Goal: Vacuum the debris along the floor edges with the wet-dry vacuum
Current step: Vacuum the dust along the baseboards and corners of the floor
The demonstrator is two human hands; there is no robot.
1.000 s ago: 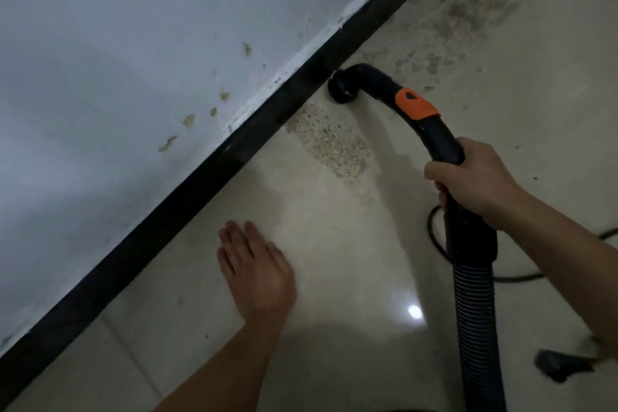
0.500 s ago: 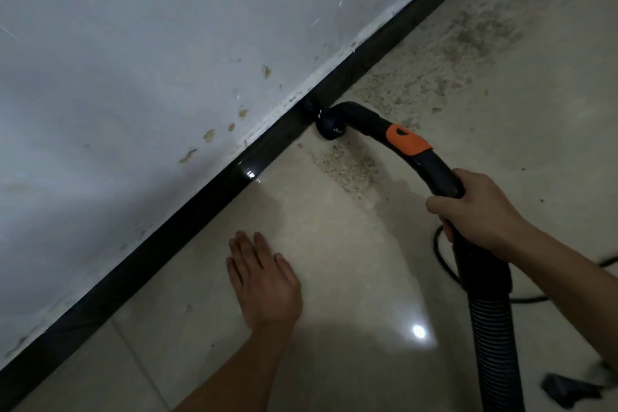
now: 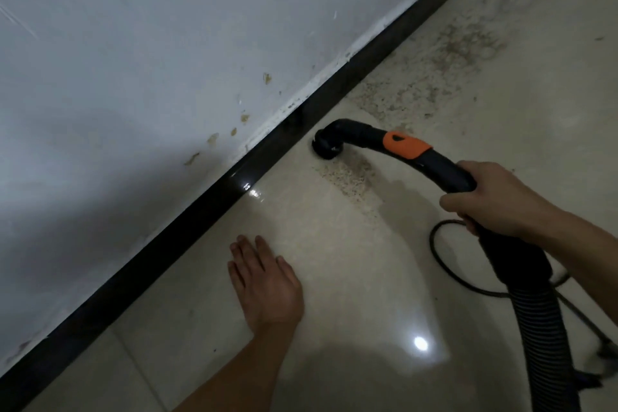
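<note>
Along one glossy black baseboard strip (image 3: pixel 200 216):

- **Hands:** two bare hands on its floor side, the left hand (image 3: pixel 266 281) and the right hand (image 3: pixel 491 201).
- **Vacuum parts:** one curved black plastic vacuum wand with an orange collar (image 3: pixel 406 145) and one black ribbed hose (image 3: pixel 545 344).
- **Cable:** one thin black cable loop (image 3: pixel 432 246).
- **Debris:** two patches of gritty tan debris, a small patch (image 3: pixel 347 177) and a broader patch (image 3: pixel 434 77).
- **Wall marks:** perhaps five small brown wall stains (image 3: pixel 245 117) above it; blur may hide more.

An indoor room is indicated: glossy beige floor tiles (image 3: pixel 334 271) are bordered by a black skirting board (image 3: pixel 167 247) beneath a white painted wall (image 3: pixel 133 60) marked with brownish splashes (image 3: pixel 212 138). Gritty debris (image 3: pixel 347 177) is scattered along the edge.
</note>
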